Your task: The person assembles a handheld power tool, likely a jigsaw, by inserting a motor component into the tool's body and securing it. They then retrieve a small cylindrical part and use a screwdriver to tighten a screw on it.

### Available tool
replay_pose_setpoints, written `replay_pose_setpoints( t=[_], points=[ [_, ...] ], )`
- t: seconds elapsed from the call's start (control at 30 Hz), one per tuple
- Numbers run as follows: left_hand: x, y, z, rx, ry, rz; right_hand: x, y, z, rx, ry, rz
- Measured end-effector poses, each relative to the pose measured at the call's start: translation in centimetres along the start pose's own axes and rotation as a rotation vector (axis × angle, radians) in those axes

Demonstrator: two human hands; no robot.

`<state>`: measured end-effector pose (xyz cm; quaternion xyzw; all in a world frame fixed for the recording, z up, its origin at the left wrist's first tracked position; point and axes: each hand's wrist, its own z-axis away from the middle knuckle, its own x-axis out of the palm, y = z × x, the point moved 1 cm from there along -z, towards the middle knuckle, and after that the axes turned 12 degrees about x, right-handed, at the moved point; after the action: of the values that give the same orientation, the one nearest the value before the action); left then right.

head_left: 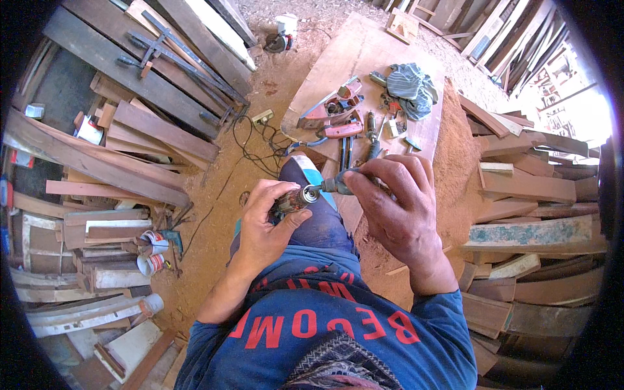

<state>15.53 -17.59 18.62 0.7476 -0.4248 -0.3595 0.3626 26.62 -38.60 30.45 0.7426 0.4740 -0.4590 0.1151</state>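
Metal, dark cylindrical part with a bright ring-shaped end (301, 197): in the left hand (266, 218), above the thighs; ring end turned toward the right hand (404, 198).
Slim dark-handled tool (335, 184): long axis roughly crosswise, tip pointing left at the ring; touching or just short of it, cannot tell.
Nearer hand: left, in contact with the cylinder; right stands off to its right, reaching it only by the tool.
Left hand: curled narrowly, thumb below and fingers above the cylinder.
Right hand: closed round the tool's handle, thumb and forefinger foremost.
Pale flat wooden board (331, 62): beyond the knees, on sawdust-covered ground.
Red-bodied power tool (342, 130): on the board's near part.
Striped grey-blue crumpled cloth (413, 91): board's far right.
Thin black cables (246, 146): looped left of the board.
Stacked brown timber (530, 188): right side.
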Motion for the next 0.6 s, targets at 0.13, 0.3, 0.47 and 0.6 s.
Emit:
replay_pose_setpoints(
  t=[0.13,0.3,0.47,0.6],
  points=[
    [0.0,-0.2,0.1,0.020,0.007,0.002,-0.2,0.0,0.0,0.006,0.007,0.010],
    [0.2,-0.4,0.1,0.017,0.024,0.062,-0.6,-0.1,0.3,0.018,0.003,0.033],
    [0.1,-0.1,-0.1,0.027,0.026,0.046,-0.7,0.2,0.9,0.001,-0.016,0.049],
    [0.3,-0.2,-0.2,0.041,0.036,0.064,-0.6,0.2,1.2,-0.028,0.000,0.054]
  ],
)
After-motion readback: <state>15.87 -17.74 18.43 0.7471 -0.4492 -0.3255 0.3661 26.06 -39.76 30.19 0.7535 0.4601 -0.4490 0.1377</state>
